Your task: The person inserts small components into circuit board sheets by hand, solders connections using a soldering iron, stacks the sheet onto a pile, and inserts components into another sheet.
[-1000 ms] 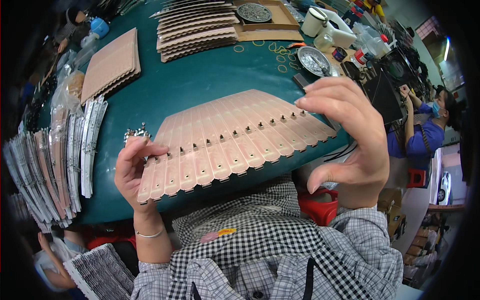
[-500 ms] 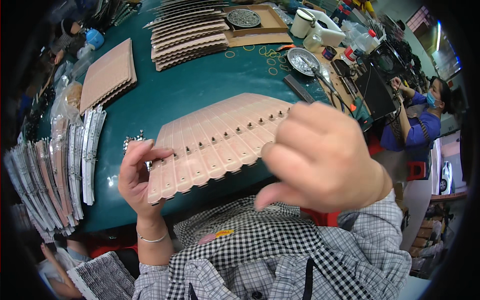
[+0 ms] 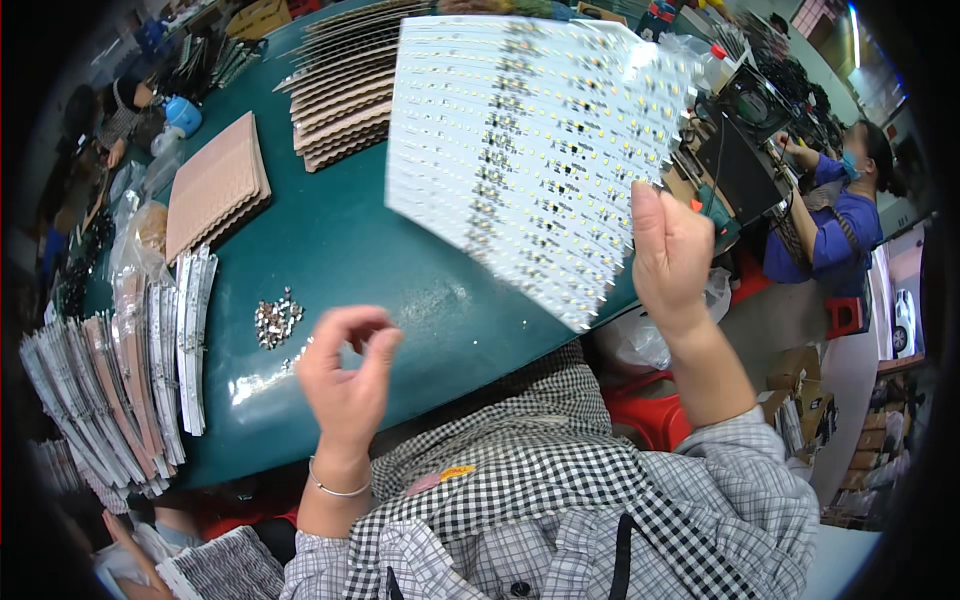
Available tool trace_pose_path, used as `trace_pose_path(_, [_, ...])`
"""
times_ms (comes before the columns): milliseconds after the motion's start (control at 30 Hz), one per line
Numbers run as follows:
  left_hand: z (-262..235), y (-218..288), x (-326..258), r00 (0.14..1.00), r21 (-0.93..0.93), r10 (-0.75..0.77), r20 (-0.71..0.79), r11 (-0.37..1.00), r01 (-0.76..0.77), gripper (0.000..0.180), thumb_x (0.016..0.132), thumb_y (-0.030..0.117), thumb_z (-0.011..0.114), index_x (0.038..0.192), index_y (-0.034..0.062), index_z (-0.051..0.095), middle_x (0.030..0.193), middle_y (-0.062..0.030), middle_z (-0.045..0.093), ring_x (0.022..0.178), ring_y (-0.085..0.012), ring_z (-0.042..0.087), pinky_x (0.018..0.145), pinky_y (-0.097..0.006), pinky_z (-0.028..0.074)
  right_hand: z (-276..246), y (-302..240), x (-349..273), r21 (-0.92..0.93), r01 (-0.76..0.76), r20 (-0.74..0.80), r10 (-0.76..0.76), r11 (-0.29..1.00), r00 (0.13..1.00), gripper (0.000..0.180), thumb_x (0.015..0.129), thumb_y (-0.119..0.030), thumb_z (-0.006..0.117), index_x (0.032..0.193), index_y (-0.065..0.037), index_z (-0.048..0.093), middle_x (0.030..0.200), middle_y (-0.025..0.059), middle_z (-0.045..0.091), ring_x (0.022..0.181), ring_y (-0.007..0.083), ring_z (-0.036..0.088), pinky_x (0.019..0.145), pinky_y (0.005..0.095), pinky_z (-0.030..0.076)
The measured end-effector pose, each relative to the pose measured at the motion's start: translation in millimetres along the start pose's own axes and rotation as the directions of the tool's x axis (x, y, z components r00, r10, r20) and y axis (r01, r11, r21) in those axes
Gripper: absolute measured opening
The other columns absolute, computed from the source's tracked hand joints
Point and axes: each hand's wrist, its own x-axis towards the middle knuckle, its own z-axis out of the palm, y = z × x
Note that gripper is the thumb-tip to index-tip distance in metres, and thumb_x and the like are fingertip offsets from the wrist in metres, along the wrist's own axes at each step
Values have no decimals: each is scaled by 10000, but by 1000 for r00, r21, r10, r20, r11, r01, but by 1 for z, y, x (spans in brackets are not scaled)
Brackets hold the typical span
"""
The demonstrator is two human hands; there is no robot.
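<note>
My right hand (image 3: 675, 248) is closed on the right edge of a white LED circuit board panel (image 3: 450, 140), its thumb lying on the near face. The panel is raised and tilted over the table, its face dotted with small yellow LEDs and rows of dark parts; one edge is toothed. Slightly blurred, my left hand (image 3: 347, 375) hovers near the table's front edge, apart from the panel. Its fingers are curled, with a gap between thumb and forefinger and nothing visible in them. Small metal parts (image 3: 277, 318) lie in a heap beyond that hand.
Stacks of pinkish boards (image 3: 345, 135) stand at the back, another pile (image 3: 215, 185) farther left. Bundled white strips (image 3: 110, 390) fill the left edge of the green table (image 3: 330, 250). A person in blue (image 3: 835, 225) works at the right. A red stool (image 3: 650, 415) stands below.
The panel has been lifted and turned from its pinkish back to its white LED face. My left hand has let go of it; my right hand has moved right and grips its edge.
</note>
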Motion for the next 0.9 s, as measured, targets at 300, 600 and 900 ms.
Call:
trace_pose_path(300, [32,-27,-36,839,-45,-369,400,907,420,175,950,135,642,906,-23,703,787,-36,703,630,-47,543,559,-204,419,78,-3,-95,521,-739,220,769,427,600,426,1049,-283,496,734,0,544,623,-23,488,579,64,405,519,273,356])
trace_pose_path(600, [14,-44,-45,689,-183,-648,325,671,718,225,960,232,660,861,30,669,669,-21,637,495,-30,445,439,-176,284,92,-19,-137,456,-826,393,757,332,521,506,1041,-389,482,740,-1,605,610,21,570,567,92,500,546,280,415])
trace_pose_path(900, [4,-52,-42,688,-1,-659,305,722,692,279,961,260,654,787,42,656,610,8,583,485,-20,408,427,-196,260,40,18,-87,39,-790,836,413,612,361,380,980,-317,589,819,2,719,640,95,687,565,124,620,549,292,492])
